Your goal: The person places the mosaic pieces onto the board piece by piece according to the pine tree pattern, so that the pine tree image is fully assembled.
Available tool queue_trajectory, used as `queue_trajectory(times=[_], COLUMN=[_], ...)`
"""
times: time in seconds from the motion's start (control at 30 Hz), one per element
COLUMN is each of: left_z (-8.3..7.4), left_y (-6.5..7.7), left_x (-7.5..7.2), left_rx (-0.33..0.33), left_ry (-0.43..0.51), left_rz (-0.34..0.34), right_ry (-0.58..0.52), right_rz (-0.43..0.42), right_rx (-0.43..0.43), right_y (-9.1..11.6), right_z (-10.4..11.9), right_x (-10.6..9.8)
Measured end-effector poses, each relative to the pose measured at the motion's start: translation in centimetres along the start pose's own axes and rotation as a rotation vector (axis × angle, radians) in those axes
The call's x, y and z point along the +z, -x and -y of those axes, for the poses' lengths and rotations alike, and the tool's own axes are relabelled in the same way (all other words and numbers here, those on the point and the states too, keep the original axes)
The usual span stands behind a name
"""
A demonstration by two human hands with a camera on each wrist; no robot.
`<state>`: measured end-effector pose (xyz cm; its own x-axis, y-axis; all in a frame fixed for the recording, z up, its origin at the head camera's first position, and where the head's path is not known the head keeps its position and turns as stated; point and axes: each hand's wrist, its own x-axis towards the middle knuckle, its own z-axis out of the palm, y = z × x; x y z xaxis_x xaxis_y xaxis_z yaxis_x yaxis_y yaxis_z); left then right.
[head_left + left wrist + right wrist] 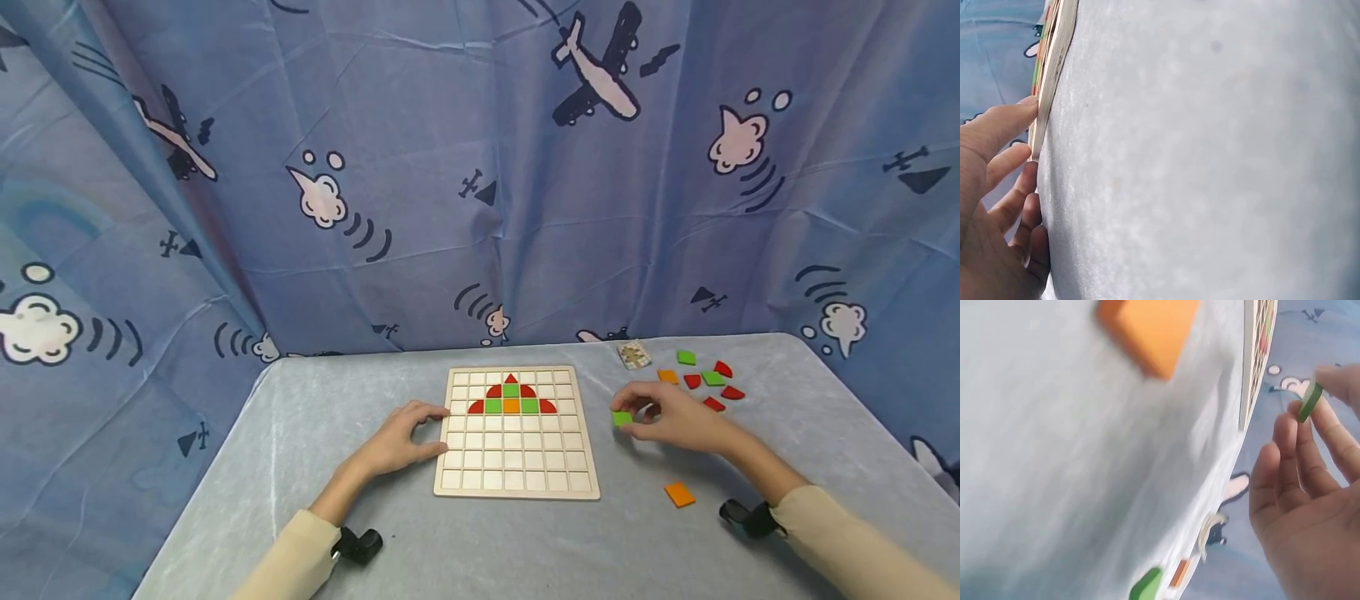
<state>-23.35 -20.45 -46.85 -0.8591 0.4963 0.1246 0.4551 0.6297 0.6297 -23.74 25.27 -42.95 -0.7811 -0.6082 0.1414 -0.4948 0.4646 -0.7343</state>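
A square wooden grid board lies on the table, with red, green and orange tiles set in its upper rows in a stepped, peaked shape. My left hand touches the board's left edge with thumb and fingertips; in the left wrist view the fingers reach its side. To the right of the board, my right hand pinches a green square tile between thumb and fingers. The right wrist view shows this green tile edge-on, held above the table.
Loose tiles lie beyond my right hand: red quarter-rounds, green squares and an orange square. Another orange tile sits nearer me. A small patterned square lies at the back edge, before a blue curtain.
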Motion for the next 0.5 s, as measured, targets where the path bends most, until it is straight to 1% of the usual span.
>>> queue_trajectory(times=[0.2, 0.5], left_z=[-0.1, -0.1], left_y=[0.0, -0.1], left_x=[-0.1, 0.0], left_rx=[0.008, 0.013], left_ry=[-0.013, -0.016], left_rz=[-0.001, -0.012], right_ry=[0.013, -0.051], right_rz=[-0.027, -0.06], right_rx=[-0.005, -0.011], right_y=[-1.7, -4.2], right_z=[0.4, 1.5], right_x=[1.4, 3.6])
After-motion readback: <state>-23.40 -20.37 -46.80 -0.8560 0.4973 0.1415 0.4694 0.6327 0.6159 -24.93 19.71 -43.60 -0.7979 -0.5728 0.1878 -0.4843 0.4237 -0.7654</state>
